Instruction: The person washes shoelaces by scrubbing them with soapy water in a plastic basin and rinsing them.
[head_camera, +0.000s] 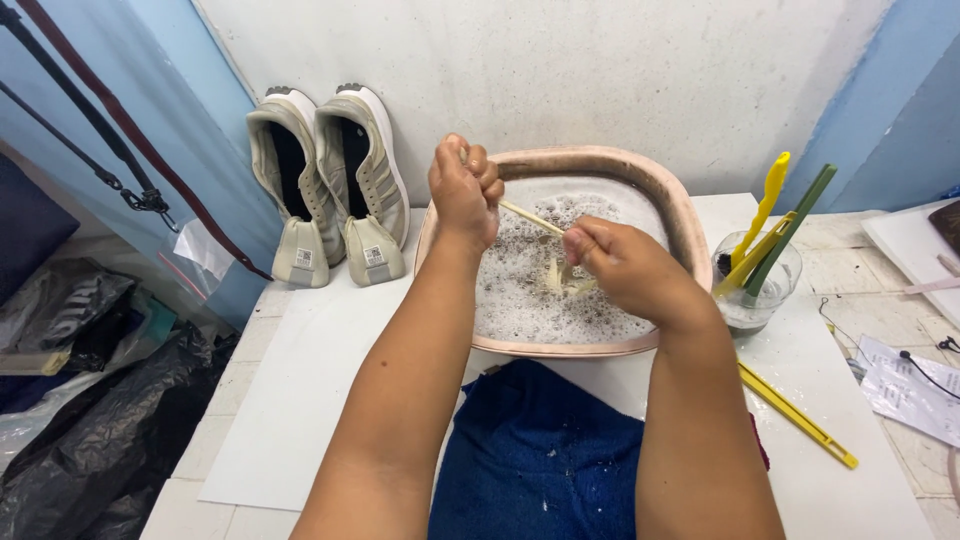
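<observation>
lace (530, 217): I hold it taut over the suds, its long axis running from 10 to 4 o'clock
left hand (465, 190): fisted tight on the upper end
right hand (625, 268): pinching the lower, bunched end, nearer the water
basin (680, 215): under both my hands
shoes (330, 180): at 9 o'clock, against the wall

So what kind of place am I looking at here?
Likely a small home or shop corner set up for hand-washing shoes: a basin of soapy water, a pair of beige sneakers leaning on the wall, and brushes in a glass jar beside it.
</observation>
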